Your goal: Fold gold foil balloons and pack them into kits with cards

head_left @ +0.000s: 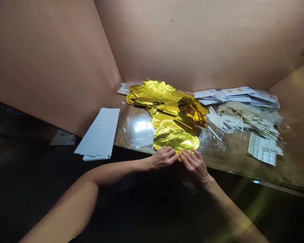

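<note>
A flat, shiny gold foil balloon (pixel 176 136) lies at the table's front edge, its near end between my two hands. My left hand (pixel 164 157) pinches that end from the left, fingers bent and pressed together. From the right, my right hand (pixel 193 162) grips the same end, its fingertips close to the left ones. The fingers cover the bit of foil they hold. Behind it spreads a heap of more gold foil balloons (pixel 154 94), overlapping and creased, reaching toward the back wall.
White card sheets (pixel 98 133) overhang the front edge at left, near clear plastic bags (pixel 140 130). On the right are thin white sticks (pixel 216 121), a bundle in clear plastic (pixel 253 116), printed packets (pixel 236 92) and a printed paper (pixel 262 150). Brown panels (pixel 192 44) enclose the table.
</note>
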The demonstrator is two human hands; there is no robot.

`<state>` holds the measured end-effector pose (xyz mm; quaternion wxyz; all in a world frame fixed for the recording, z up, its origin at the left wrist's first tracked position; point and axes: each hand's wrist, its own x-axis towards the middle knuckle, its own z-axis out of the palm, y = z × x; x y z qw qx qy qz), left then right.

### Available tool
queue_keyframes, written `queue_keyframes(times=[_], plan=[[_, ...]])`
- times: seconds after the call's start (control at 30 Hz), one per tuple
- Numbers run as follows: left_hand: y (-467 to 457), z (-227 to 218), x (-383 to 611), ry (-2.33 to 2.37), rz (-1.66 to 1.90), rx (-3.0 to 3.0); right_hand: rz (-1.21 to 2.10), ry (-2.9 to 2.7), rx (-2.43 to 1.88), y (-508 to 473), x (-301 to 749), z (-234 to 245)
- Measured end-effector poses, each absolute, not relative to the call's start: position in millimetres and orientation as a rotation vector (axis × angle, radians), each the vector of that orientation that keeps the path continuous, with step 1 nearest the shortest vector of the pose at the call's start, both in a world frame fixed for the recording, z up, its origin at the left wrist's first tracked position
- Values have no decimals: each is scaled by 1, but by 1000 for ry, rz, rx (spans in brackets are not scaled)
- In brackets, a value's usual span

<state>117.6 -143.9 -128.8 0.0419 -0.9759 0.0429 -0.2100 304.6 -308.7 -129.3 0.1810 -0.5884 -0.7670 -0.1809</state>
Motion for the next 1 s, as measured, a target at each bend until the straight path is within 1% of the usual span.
queue_keyframes(times=[0.1,0.2,0.3,0.4,0.47,0.53,0.6,0.63,0.67,0.73,0.8,0.83,0.93,1.0], plan=[[-148,-141,107,162,-697,-3034,-441,-2083,-1621,-319,298,-139],[-145,-140,98,129,-755,-3048,-350,-2068,-1596,-319,297,-136],[-138,-137,92,163,-688,-3151,-298,-2014,-1637,-318,293,-134],[-131,-135,95,159,-573,-3342,-202,-1846,-1713,-318,283,-134],[-126,-130,105,-91,-460,-3454,-152,-1635,-1827,-315,277,-134],[-123,-123,119,-486,-327,-3465,-95,-1401,-2001,-305,275,-131],[-122,-114,132,-750,-326,-3384,5,-1224,-2186,-292,276,-126],[-122,-111,136,-746,-387,-3355,59,-1165,-2260,-287,278,-124],[-122,-109,138,-645,-466,-3347,109,-1122,-2313,-283,280,-122],[-125,-110,136,-260,-565,-3351,161,-1085,-2357,-282,283,-118],[-129,-116,129,80,-510,-3324,169,-1107,-2384,-292,282,-115],[-130,-120,125,176,-455,-3303,151,-1135,-2418,-299,280,-113],[-134,-126,117,284,-322,-3278,-96,-1269,-2547,-325,270,-101],[-133,-121,116,291,-261,-3308,-252,-1494,-2481,-336,264,-90]])
